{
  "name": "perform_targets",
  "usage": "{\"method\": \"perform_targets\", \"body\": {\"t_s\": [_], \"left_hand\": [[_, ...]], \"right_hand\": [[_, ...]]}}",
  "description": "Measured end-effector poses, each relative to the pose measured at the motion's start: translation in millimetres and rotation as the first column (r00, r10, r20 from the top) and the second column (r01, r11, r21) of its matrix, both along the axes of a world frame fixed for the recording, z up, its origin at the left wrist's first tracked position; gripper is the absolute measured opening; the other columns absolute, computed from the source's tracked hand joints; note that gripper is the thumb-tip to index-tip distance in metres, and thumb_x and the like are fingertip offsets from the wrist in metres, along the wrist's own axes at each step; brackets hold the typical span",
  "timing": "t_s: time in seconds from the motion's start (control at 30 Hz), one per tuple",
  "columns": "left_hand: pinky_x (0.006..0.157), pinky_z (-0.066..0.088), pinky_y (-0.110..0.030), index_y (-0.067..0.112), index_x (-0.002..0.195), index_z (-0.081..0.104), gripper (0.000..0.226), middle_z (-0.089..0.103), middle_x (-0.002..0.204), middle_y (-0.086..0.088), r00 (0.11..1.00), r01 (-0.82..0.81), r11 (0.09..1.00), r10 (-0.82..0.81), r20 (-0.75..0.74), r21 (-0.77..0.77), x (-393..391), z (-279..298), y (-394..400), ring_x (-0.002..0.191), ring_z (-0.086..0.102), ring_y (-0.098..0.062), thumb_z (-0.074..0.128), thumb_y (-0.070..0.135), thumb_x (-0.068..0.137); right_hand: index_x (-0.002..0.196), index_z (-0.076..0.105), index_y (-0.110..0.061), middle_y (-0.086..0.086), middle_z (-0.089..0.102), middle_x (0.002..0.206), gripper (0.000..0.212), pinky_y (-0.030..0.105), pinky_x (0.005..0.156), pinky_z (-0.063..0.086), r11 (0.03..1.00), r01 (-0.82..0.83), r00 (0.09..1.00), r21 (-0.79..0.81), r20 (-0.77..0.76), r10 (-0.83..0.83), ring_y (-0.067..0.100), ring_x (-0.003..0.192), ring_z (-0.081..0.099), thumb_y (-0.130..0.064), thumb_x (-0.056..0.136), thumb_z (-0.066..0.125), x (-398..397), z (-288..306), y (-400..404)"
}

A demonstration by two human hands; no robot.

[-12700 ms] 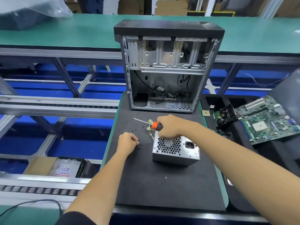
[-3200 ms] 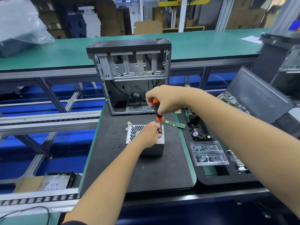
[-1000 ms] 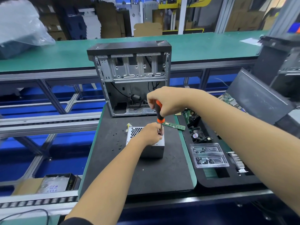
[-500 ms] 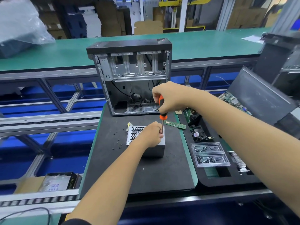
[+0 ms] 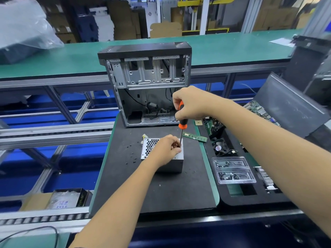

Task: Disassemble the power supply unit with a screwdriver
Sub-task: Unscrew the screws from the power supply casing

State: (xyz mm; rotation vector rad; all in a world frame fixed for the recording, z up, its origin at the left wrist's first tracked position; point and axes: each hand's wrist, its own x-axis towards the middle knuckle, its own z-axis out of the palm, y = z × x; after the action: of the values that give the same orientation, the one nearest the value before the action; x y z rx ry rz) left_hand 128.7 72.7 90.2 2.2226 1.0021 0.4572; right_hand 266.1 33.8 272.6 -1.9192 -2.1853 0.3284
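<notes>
Now my right hand [image 5: 190, 102] clenches the orange-and-black screwdriver [image 5: 181, 120] upright over the silver metal power supply box [image 5: 170, 158], where my left hand's [image 5: 165, 149] fingers pinch its shaft.

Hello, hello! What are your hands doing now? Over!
Right hand grips screwdriver, upright. Left hand pinches its shaft, resting on metal box. Nothing blocking.

A long green worktop [image 5: 53, 56] crosses the room on aluminium framing [image 5: 59, 102]; behind it stand stacked cardboard boxes [image 5: 121, 18], below it a blue floor [image 5: 100, 120].
</notes>
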Motion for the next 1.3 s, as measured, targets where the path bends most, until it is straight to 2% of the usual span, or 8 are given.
{"method": "perform_targets", "body": {"t_s": [0.33,0.43,0.6,0.7,0.97,1.1,1.2,1.3], "left_hand": [[0.081,0.047,-0.028,0.008,0.087,0.066,0.005,0.062,0.091,-0.003,0.988,-0.121,0.992,0.116,0.102,0.047,2.5,-6.7,-6.9,0.085,0.058,-0.018,0.062,0.010,0.088],[0.070,0.044,-0.012,0.017,0.084,0.067,0.012,0.065,0.080,0.008,0.897,-0.314,0.945,0.326,0.299,-0.089,-12.8,1.2,1.4,0.072,0.059,-0.002,0.063,0.006,0.086],[0.063,0.050,-0.022,0.021,0.081,0.070,0.018,0.067,0.068,0.002,0.742,-0.492,0.844,0.534,0.405,-0.212,-54.2,21.8,36.8,0.061,0.060,-0.007,0.064,0.004,0.085],[0.066,0.051,-0.022,0.019,0.087,0.072,0.017,0.069,0.074,0.002,0.750,-0.531,0.829,0.556,0.358,-0.176,-73.4,26.2,50.1,0.062,0.060,-0.001,0.063,0.005,0.086],[0.091,0.048,-0.028,0.010,0.104,0.074,0.025,0.070,0.107,-0.003,0.772,-0.619,0.777,0.629,0.089,-0.114,-124.5,-12.2,64.4,0.101,0.061,-0.018,0.055,0.007,0.088],[0.079,0.042,-0.019,0.009,0.102,0.074,0.025,0.067,0.097,-0.003,0.811,-0.585,0.806,0.580,-0.081,-0.087,-137.1,-42.5,75.7,0.093,0.060,-0.019,0.053,0.007,0.091],[0.070,0.038,-0.023,0.006,0.082,0.074,0.024,0.058,0.081,-0.010,0.827,-0.551,0.831,0.532,-0.181,-0.078,-135.6,-60.2,86.5,0.080,0.054,-0.026,0.051,0.006,0.090],[0.077,0.044,-0.029,0.001,0.085,0.072,0.025,0.059,0.084,-0.015,0.831,-0.518,0.854,0.488,-0.267,-0.054,-130.8,-72.1,96.4,0.081,0.054,-0.031,0.047,0.003,0.088]], "right_hand": [[0.081,0.057,-0.016,-0.005,0.054,0.073,0.013,0.025,0.049,0.035,0.997,0.063,0.995,0.048,-0.078,-0.059,0.012,0.058,0.046,-0.022,0.074,0.066,8.4,1.3,1.0],[0.081,0.056,-0.015,-0.003,0.058,0.075,0.017,0.027,0.052,0.044,0.992,0.106,0.986,0.064,-0.133,-0.096,0.015,0.058,0.055,-0.021,0.072,0.069,14.7,9.4,4.0],[0.084,0.052,-0.011,0.005,0.067,0.078,0.025,0.026,0.048,0.049,0.972,0.017,0.996,-0.236,-0.082,-0.038,0.017,0.051,0.069,-0.014,0.072,0.073,-1.6,4.6,15.6],[0.097,0.056,-0.002,0.015,0.066,0.089,0.028,0.024,0.044,0.049,0.934,0.011,1.000,-0.358,0.030,0.000,0.023,0.050,0.068,-0.016,0.075,0.065,-25.8,-19.3,29.2],[0.073,0.045,-0.006,0.012,0.051,0.072,0.014,0.025,0.046,0.047,0.909,0.061,0.998,-0.412,0.039,-0.049,0.024,0.044,0.054,-0.014,0.083,0.051,-55.1,-82.8,67.1],[0.076,0.040,-0.010,0.010,0.043,0.079,0.014,0.030,0.051,0.036,0.925,0.039,0.999,-0.378,0.046,-0.023,0.022,0.060,0.042,-0.011,0.079,0.054,-60.7,-98.2,81.1],[0.075,0.040,-0.010,0.008,0.045,0.073,0.017,0.027,0.051,0.029,0.938,0.000,0.999,-0.346,0.032,0.012,0.020,0.059,0.037,-0.013,0.080,0.056,-65.8,-103.9,93.8],[0.071,0.036,-0.017,0.002,0.044,0.074,0.022,0.029,0.051,0.030,0.936,-0.050,0.998,-0.348,0.024,0.062,0.019,0.063,0.042,-0.013,0.086,0.052,-69.6,-112.0,107.2]]}}
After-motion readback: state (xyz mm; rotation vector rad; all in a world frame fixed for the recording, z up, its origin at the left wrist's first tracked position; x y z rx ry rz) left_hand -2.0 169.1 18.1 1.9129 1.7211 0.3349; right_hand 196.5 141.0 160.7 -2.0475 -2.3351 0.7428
